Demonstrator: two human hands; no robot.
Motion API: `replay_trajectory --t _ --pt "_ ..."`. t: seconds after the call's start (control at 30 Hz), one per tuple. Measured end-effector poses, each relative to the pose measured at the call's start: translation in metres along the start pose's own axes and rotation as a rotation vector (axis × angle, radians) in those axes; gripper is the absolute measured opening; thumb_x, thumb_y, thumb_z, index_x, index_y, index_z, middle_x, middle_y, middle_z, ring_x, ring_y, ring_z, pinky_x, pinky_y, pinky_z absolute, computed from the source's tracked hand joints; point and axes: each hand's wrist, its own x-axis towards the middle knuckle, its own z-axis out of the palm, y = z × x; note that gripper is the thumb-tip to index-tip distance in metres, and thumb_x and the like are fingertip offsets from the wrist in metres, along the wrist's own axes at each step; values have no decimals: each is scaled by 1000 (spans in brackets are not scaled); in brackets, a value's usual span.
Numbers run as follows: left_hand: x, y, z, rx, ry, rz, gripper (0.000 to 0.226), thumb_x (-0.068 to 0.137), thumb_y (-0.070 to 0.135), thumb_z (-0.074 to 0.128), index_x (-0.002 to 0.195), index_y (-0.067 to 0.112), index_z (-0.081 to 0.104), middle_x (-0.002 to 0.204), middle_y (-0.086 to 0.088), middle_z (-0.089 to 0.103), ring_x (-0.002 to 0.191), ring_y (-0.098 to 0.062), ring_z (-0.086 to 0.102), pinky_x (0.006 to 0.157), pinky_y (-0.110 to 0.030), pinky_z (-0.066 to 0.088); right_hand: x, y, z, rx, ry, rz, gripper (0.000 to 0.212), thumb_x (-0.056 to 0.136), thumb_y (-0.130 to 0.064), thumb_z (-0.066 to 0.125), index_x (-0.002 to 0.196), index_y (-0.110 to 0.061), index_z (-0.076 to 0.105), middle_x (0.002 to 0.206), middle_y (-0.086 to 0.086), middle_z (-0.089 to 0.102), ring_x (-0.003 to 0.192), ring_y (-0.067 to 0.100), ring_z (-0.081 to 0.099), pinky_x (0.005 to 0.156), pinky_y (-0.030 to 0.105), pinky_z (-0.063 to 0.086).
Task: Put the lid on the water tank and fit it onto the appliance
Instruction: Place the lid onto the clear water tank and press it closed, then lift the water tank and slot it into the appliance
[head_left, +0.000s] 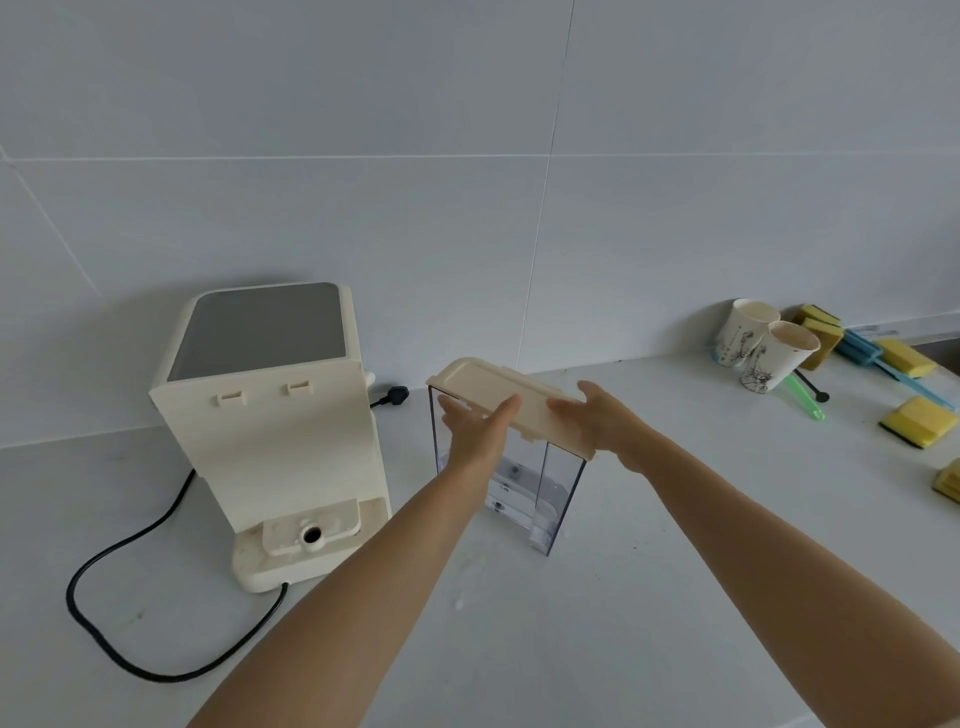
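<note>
Pale speckled countertop (649, 597); grey-white tiled wall (467, 156) behind

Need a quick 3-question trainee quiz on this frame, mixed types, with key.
1. True or false: the lid is on top of the water tank.
2. The tank stands where? A. docked on the appliance B. on the counter, to the appliance's right
3. How many paper cups stand by the wall?

Key: 1 true, with both hands, left hand and right hand, on it. 2 B. 3 two.
</note>
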Motion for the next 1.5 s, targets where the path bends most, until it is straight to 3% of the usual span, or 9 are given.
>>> replay_trajectory --t 0.13,0.23,0.53,0.73,0.97,1.1,1.23,1.4,1.5 --pt "10 -1 4 17 31 24 94 82 36 60 144 19 -9 156 -10 10 138 -29 27 111 -47 24 5 2 0 -77 26 -8 34 83 -38 53 88 -5 57 89 14 56 73 24 53 70 33 50" --pt "18 -3 0 32 17 58 86 82 32 60 143 18 0 150 -11 25 130 -28 37 103 -38 33 3 0 0 -130 -1 14 42 80 -40 57 92 0 62 89 13 60 80 27 58 82 37 54" --pt "37 13 -28 97 -151 112 46 90 12 50 133 15 35 125 -8 52 109 -22 49 86 -29 36 -18 -10 19 -171 -171 -46 48 81 -36 62 105 6 61 79 11 63 71 21 58 67 23 50" --pt "44 23 -44 167 -240 45 47 91 19 48 136 19 33 117 -4 50 104 -22 50 91 -36 40 -24 -13 45 -298 -164 -132 39 82 -41 56 68 -5 55 79 14 58 69 21 52 65 27 41" --pt "35 34 -44 443 -113 172 52 88 26 51 135 12 35 127 -7 50 109 -23 51 88 -34 41 -12 -31 18 -464 -162 -143 56 87 -50 42 87 2 62 105 20 70 92 31 67 74 31 48" --pt "-1 34 -32 904 -13 464 52 87 30 51 132 7 36 135 -11 48 120 -29 46 93 -37 39 9 -49 -4 -371 81 -303 52 89 -46 42 127 -11 49 130 12 58 118 29 53 96 34 40" --pt "-19 6 -24 1282 51 670 59 86 47 44 131 9 35 137 -10 46 124 -28 42 98 -40 36 30 -62 16 -444 -74 -421 52 93 -39 37 141 -19 32 149 7 37 135 25 37 106 33 29" --pt "-20 -15 -21 1344 202 783 47 70 48 62 95 8 62 97 -7 69 94 -25 63 78 -36 48 56 -69 42 -523 -197 -480 49 95 -36 32 142 -25 30 156 7 19 145 19 13 115 36 14" --pt "-16 -18 -23 1379 266 806 38 56 43 72 78 12 66 77 0 72 74 -18 67 62 -27 52 65 -74 47 -563 -239 -481 40 95 -35 31 129 -22 49 146 3 37 141 19 20 111 35 18"
